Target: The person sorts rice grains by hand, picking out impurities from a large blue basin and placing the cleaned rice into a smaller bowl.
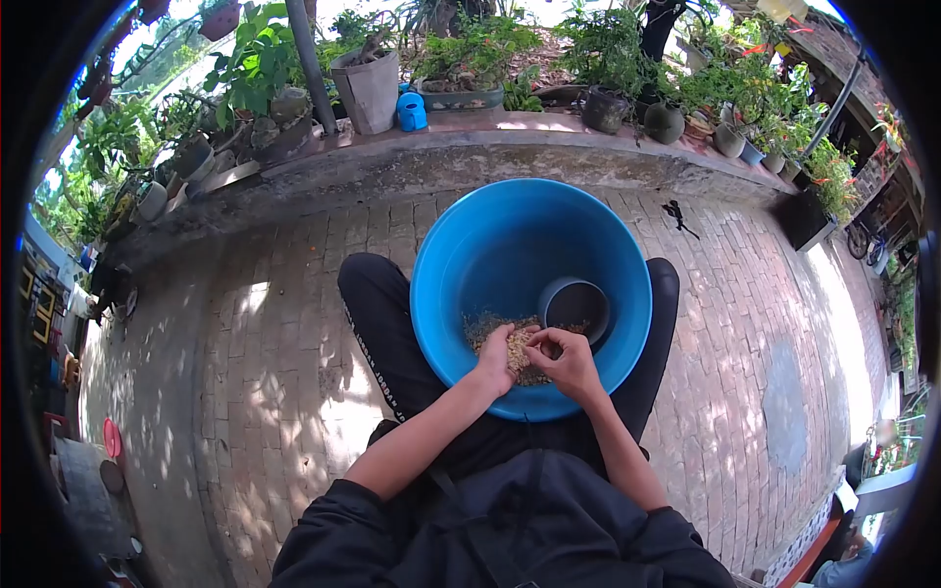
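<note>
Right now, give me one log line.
left hand: cupping grains | right hand: bent over those grains | blue tub: between knees, holding grains, container

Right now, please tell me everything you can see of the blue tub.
The tub is round, wide, deep, blue and plastic-looking, with a smooth rim. It sits open side up between the person's bent legs; what it rests on is hidden. Loose pale grains lie inside, towards the near side, beside a smaller round pot. The left hand and right hand reach in over its near rim.
</note>
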A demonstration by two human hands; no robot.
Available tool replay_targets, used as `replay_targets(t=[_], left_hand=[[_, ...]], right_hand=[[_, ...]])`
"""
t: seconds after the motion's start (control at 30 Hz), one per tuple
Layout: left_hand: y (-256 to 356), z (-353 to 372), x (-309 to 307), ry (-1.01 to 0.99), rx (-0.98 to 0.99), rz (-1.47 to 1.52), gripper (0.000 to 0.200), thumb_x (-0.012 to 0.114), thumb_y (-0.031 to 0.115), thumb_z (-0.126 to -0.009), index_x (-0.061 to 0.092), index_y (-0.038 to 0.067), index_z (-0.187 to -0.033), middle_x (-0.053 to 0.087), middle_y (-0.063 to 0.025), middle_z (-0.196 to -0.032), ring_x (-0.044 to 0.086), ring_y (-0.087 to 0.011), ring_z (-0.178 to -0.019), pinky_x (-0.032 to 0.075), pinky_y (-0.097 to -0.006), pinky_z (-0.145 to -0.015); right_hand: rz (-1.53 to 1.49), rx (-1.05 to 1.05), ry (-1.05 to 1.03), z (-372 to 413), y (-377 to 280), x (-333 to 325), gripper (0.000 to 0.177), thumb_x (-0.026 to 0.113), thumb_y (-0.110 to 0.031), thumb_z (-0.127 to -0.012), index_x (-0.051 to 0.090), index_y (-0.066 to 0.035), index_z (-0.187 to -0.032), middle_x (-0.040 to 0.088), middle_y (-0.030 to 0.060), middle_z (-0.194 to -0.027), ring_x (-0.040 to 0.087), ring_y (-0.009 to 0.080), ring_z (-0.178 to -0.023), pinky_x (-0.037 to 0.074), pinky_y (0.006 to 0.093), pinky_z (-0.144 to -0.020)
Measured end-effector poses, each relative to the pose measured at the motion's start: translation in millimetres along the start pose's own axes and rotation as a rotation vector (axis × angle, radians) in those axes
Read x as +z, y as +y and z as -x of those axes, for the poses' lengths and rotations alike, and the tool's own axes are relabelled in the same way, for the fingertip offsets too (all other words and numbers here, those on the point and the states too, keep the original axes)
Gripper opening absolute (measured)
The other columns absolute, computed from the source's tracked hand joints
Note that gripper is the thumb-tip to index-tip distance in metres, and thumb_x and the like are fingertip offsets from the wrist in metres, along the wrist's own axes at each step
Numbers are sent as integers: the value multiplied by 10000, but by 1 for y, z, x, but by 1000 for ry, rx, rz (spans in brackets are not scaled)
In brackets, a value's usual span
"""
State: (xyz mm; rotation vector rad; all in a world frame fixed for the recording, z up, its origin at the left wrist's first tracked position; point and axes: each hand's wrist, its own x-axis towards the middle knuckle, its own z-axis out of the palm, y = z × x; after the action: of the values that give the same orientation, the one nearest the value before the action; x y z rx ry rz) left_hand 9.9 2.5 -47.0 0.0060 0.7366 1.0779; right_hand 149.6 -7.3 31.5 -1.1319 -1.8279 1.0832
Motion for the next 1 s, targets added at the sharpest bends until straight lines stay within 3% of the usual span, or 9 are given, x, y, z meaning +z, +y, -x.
replay_targets(t=[0.17, 0.33, 0.47, 0.57, 0.7, 0.77, 0.83, 1.0], left_hand=[[0, 2, 3, 39, 11, -28, 420, 347, 304, -983, 616, 1, -1091, 664, -149, -1042, 656, -274, -941, 536, -394, -870], [-2, -1, 2, 24, 10, 0, 417, 328, 296, -991, 598, 3, -1113, 663, -146, -1057, 653, -273, -971, 525, -398, -899], [-2, -5, -3, -29, 10, 8, 425, 332, 297, -989, 600, -16, -1096, 666, -157, -1050, 661, -281, -946, 538, -401, -879], [-1, -2, 0, -38, -6, 74, 423, 328, 295, -989, 600, -12, -1089, 669, -154, -1037, 661, -281, -935, 545, -395, -848], [-2, -3, -2, -65, 13, 12, 420, 330, 296, -986, 604, -6, -1084, 671, -152, -1035, 660, -279, -921, 538, -387, -849], [-1, -5, -5, -68, -9, -47, 459, 280, 309, -1006, 589, -4, -1140, 652, -158, -1098, 630, -300, -1026, 498, -425, -939], [0, -3, -1, -38, -7, -67, 461, 280, 312, -1005, 591, 2, -1144, 652, -159, -1102, 629, -302, -1027, 496, -426, -941], [0, -1, 0, -13, -4, -84, 466, 278, 317, -1005, 595, 12, -1159, 652, -161, -1113, 626, -305, -1031, 491, -430, -949]], right_hand=[[29, -22, -28, -2, 10, 4, 136, 716, -63, -815, 653, 40, -877, 499, 35, -603, 429, 75, -568, 439, 262, -582], [121, -66, 61, -1, 5, 4, 130, 720, -63, -781, 658, 24, -854, 576, 91, -636, 506, 140, -540, 442, 288, -557], [177, -39, 74, 2, 9, -5, 132, 726, -84, -763, 657, 7, -830, 580, 95, -643, 528, 168, -542, 451, 307, -555], [230, -70, -39, 7, 2, -10, 137, 730, -100, -746, 654, -6, -811, 584, 94, -639, 556, 200, -547, 461, 320, -554], [346, -171, 61, 6, -1, 0, 141, 729, -139, -736, 664, -30, -799, 626, 106, -708, 620, 266, -633, 494, 351, -592], [385, -231, 62, 4, 2, 3, 140, 726, -155, -739, 669, -40, -794, 642, 109, -739, 638, 282, -673, 502, 366, -611], [574, -348, 40, 2, 6, 6, 142, 717, -182, -739, 682, -57, -798, 648, 97, -763, 644, 289, -713, 499, 394, -639], [581, -348, 50, 1, 6, 8, 121, 705, -169, -728, 686, -71, -797, 619, 79, -707, 633, 290, -695, 486, 398, -632]])
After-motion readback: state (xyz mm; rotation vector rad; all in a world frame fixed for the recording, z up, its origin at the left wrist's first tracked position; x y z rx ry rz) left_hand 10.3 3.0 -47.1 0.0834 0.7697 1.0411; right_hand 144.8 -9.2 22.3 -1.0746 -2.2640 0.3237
